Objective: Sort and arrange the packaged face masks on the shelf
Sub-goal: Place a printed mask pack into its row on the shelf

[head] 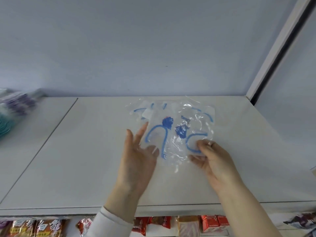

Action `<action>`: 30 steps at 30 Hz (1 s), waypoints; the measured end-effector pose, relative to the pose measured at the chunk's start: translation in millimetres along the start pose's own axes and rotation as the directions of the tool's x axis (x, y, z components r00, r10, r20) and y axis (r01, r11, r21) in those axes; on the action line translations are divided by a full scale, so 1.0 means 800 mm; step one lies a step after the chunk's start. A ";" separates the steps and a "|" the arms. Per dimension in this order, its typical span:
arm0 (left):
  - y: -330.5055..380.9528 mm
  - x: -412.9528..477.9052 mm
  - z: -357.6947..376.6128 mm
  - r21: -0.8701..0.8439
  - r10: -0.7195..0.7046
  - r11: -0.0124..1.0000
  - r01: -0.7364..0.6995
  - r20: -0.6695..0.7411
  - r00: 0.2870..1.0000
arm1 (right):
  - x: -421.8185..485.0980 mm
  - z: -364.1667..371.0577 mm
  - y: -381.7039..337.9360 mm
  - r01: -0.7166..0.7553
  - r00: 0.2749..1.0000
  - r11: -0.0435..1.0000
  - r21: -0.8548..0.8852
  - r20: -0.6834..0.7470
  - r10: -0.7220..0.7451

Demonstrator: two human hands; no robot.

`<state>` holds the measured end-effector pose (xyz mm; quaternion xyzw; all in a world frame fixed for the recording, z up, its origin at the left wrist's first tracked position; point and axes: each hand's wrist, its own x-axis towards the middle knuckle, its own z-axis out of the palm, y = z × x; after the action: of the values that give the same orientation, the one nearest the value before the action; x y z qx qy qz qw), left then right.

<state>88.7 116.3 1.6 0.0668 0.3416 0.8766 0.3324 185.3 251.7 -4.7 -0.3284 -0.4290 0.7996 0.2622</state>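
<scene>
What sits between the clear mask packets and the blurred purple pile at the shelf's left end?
Only bare white shelf, crossed by a seam between two panels, as the head view shows.

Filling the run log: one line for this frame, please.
left hand: open, touching mask packs left edge | right hand: pinching near-right corner | mask packs: on shelf | other packs: far left, blurred

Single head cam, wide-angle, edges bowed. Sits at the front edge of the white shelf (77, 159), facing fwd & tilted down, close in: shelf top fills the lower half, back wall (136, 40) the upper. At centre, mask packs (172, 134); upright post (277, 53) at 2 o'clock; lower-shelf snacks (42, 226) along 6–7 o'clock; blurred stack (15, 106) at 9.
</scene>
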 end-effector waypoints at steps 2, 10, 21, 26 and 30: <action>0.030 0.011 -0.018 0.042 0.007 0.999 -0.010 0.057 0.998 | 0.009 -0.016 -0.018 0.204 0.977 0.947 -0.246 -0.012 -0.214; 0.043 0.032 -0.012 0.892 -0.092 0.391 -0.228 0.284 0.954 | 0.023 -0.012 -0.059 0.399 0.916 0.795 -0.456 0.226 -0.331; -0.005 0.019 -0.017 0.663 -0.113 0.748 -0.009 0.141 0.983 | 0.025 -0.003 0.016 0.074 0.997 0.997 -0.031 -0.020 -0.074; -0.010 0.038 -0.008 0.705 -0.087 0.709 0.024 0.054 0.995 | 0.030 0.009 0.019 0.309 0.941 0.871 -0.382 -0.014 -0.339; -0.014 0.058 -0.017 0.744 0.068 0.669 -0.009 -0.050 0.996 | 0.073 0.008 -0.004 0.375 0.926 0.800 -0.469 0.157 -0.342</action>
<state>54.6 144.0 -21.1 0.1711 0.6789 0.6706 0.2452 143.4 291.0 -16.5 -0.2710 -0.6800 0.6103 0.3027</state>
